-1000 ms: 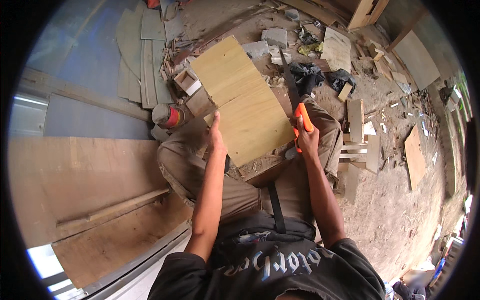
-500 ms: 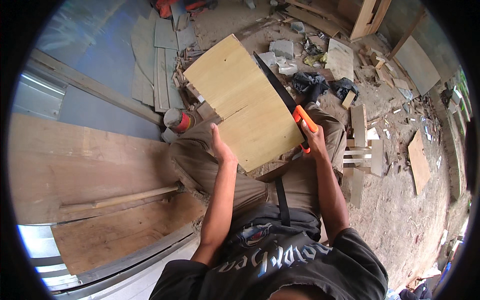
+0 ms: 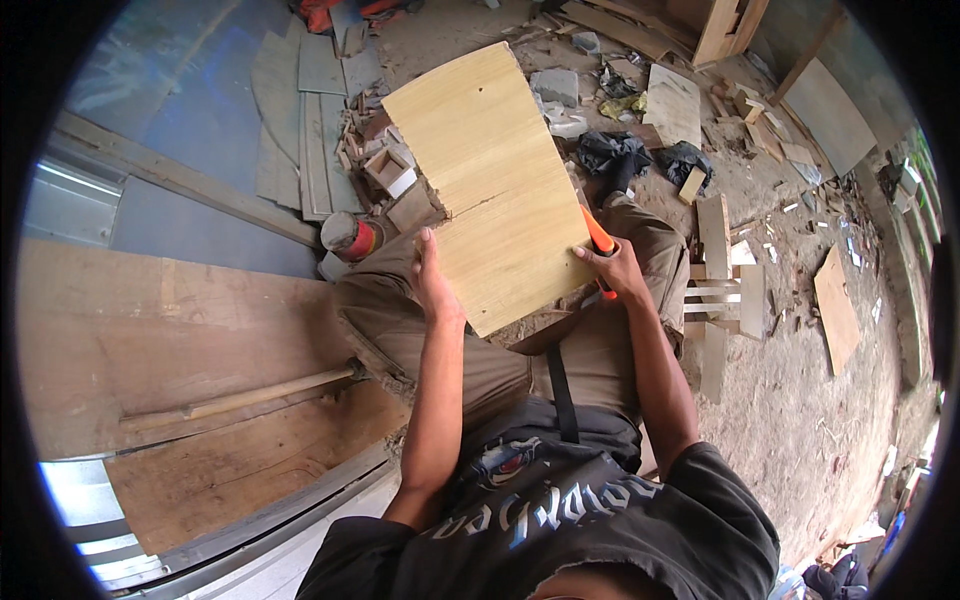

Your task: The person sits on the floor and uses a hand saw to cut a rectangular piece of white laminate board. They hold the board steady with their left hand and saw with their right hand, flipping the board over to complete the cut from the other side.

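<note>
A pale plywood board is held up over my lap, tilted, with a dark crack or cut line running in from its left edge. My left hand grips the board's lower left edge, thumb up along the side and the other fingers partly behind it. At the lower right edge, my right hand is closed round the orange handle of a hand saw, its thumb touching the board. The saw's blade is hidden behind the board.
A red-banded can stands beyond my left knee, near a small wooden box. Black plastic bags, a grey block and wood scraps litter the ground ahead. Slatted wooden pieces lie right of my leg; a large wooden panel is at left.
The board has turned a little clockwise and shifted upward. The saw's black blade, visible along the right edge before, is now behind the board. My right thumb has come onto the board.
</note>
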`<state>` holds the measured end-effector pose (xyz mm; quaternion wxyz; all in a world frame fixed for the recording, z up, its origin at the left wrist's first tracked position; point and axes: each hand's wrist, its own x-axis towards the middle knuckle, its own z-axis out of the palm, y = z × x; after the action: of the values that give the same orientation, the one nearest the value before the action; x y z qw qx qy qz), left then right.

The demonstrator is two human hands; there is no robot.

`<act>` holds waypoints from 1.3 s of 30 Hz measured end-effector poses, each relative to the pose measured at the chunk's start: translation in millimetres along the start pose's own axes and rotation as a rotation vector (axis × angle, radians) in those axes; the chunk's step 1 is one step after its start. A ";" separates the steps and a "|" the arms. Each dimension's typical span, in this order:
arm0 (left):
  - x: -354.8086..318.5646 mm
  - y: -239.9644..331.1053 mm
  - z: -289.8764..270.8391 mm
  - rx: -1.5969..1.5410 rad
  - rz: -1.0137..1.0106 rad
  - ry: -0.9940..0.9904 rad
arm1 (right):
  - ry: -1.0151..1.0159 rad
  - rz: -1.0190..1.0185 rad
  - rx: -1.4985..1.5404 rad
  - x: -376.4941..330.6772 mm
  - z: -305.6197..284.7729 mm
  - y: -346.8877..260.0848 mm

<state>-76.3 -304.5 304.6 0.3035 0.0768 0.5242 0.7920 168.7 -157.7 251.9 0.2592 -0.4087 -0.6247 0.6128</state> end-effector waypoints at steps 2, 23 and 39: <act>0.7 1.8 3.8 0.013 0.019 -0.017 | 0.020 -0.054 0.030 2.2 3.4 3.2; 8.7 -6.7 -7.5 0.045 -0.068 0.029 | 0.044 -0.098 0.008 -3.2 6.4 -3.0; 3.5 -2.4 -1.8 0.204 0.003 -0.029 | 0.095 -0.121 -0.048 -5.9 4.7 4.4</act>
<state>-79.0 -303.3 301.0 0.3008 0.1196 0.5974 0.7337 168.7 -165.6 248.1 0.3151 -0.4050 -0.6498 0.5608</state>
